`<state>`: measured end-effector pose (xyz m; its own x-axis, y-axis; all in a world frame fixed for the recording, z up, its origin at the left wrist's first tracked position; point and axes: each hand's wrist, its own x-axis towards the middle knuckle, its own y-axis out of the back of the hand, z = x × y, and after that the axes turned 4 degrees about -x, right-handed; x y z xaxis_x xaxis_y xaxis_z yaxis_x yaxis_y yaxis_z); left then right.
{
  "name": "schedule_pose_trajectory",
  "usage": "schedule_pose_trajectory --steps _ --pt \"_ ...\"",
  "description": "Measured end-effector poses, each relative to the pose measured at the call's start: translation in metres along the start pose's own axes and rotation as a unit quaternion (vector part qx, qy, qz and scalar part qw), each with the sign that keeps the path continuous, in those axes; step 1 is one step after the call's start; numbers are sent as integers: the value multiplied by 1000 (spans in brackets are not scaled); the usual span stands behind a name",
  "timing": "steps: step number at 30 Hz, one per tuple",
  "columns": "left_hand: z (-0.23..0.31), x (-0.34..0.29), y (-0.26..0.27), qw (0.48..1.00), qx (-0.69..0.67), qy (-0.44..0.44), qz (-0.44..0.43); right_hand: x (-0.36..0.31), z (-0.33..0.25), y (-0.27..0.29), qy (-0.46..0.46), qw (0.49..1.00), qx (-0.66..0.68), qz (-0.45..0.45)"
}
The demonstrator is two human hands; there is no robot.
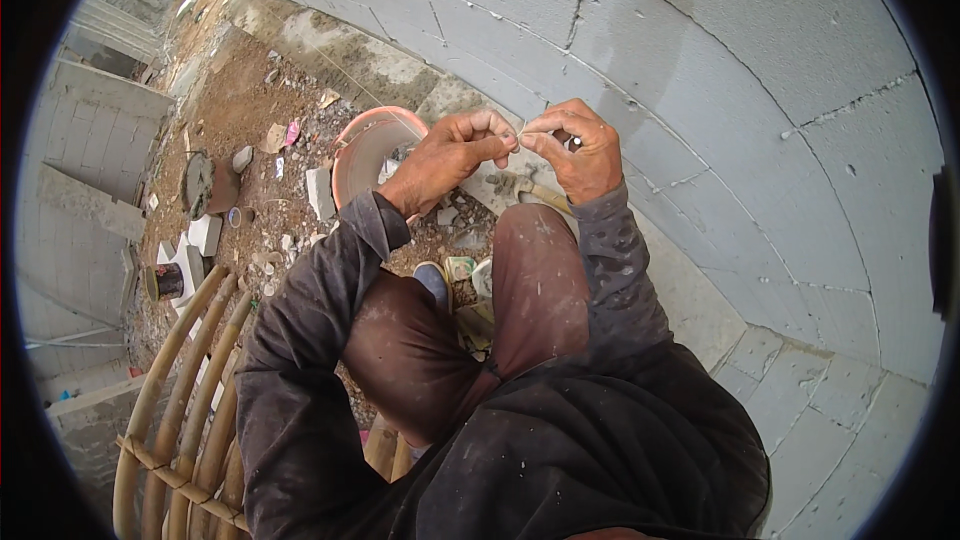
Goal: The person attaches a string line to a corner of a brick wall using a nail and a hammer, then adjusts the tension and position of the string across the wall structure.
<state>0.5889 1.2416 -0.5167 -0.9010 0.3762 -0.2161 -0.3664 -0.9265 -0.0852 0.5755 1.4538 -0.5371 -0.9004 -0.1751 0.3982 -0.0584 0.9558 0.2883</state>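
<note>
A grey block wall fills the upper right; an orange bucket sits left of centre on rubble. At upper centre, the left hand and right hand meet, fingertips pinching a thin string.

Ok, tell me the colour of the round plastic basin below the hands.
The round plastic basin is orange-pink with a paler, mortar-smeared inside; the head view shows it.
</note>
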Motion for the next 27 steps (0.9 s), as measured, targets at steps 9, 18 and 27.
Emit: schedule_pose_trajectory --steps 9,18,27 --pt "5 -3 -2 999 -40 27 5 -6 3 0 -2 1000 -10 -9" --pt "6 -5 1 999 -34 10 3 -4 -7 18 -22 999 39 -28" --pt "7 -6 -1 1000 -6 -15 -14 -7 3 -1 62 996 -36 -43"
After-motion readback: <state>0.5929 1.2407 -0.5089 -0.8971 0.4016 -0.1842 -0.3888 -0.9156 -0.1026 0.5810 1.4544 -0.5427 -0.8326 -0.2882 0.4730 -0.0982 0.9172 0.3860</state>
